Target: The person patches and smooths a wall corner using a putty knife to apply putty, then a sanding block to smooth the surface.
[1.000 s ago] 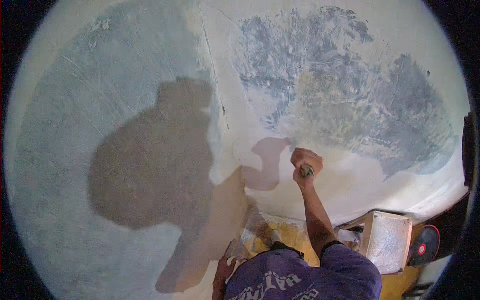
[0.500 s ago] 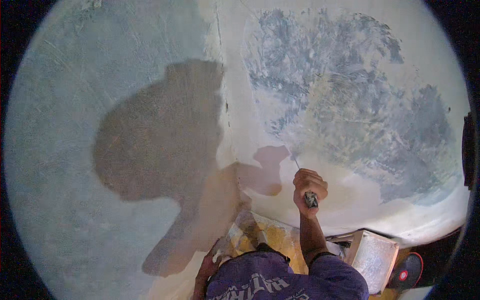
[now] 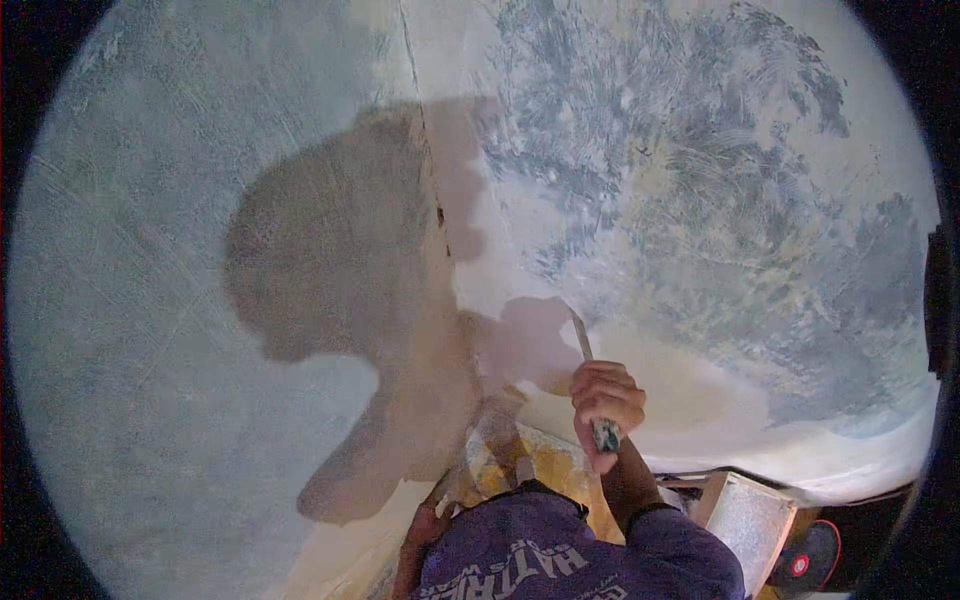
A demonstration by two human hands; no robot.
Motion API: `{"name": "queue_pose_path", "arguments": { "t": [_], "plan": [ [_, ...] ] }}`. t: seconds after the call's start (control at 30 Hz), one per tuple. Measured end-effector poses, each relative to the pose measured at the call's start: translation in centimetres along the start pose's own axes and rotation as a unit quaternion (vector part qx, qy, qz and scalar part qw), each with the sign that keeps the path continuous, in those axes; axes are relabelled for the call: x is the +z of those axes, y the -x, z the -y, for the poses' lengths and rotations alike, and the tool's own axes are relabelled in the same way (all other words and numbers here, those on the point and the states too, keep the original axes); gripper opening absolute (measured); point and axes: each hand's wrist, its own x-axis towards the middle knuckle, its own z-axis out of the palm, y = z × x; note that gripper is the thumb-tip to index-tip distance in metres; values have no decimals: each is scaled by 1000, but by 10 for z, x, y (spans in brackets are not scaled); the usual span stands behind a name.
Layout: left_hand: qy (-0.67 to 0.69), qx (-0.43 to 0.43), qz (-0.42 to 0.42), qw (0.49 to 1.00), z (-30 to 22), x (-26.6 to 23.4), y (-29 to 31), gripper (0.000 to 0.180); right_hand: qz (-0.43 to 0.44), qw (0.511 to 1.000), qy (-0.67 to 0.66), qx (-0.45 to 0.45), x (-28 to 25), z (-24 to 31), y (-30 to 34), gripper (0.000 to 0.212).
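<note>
My right hand [image 3: 608, 408] is closed round the handle of a putty knife [image 3: 584, 340], whose speckled dark handle end sticks out below the fist. Its thin blade points up and slightly left, seen nearly edge-on, with the tip close to or on the right wall [image 3: 690, 150]. That wall is pale, with grey-blue and yellowish patches of smeared coating. Low at my left side is my left hand [image 3: 428, 522], partly shadowed beside my purple shirt; its fingers are too unclear to read.
A blue-grey wall [image 3: 140, 300] meets the patchy one at a corner with a dark crack [image 3: 439, 216]. My shadow falls across both. At lower right stand a box-like object with a wooden edge [image 3: 752, 525] and a black round thing with a red rim [image 3: 815, 555].
My right hand with the putty knife has come lower and slightly left in the picture. The view has shifted, and my shadow now reaches farther across the corner.
</note>
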Motion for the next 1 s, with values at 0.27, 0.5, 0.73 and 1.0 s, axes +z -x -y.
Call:
{"name": "queue_pose_path", "arguments": {
  "t": [0.27,0.5,0.73,1.0],
  "plan": [
    [-67,-137,48,987,10,18,-2,48,20,994,-55,-97,0,11,-12,25],
    [16,-37,5,999,44,32,2,52,-6,998,44,-52,0,11,-9,13],
    [-9,-16,7,1000,52,21,5,49,177,984,-31,-13,5,-1,9,40],
    [-8,-17,-12,1000,35,-21,38,43,82,897,79,426,37,61,132,36]
  ]
}}
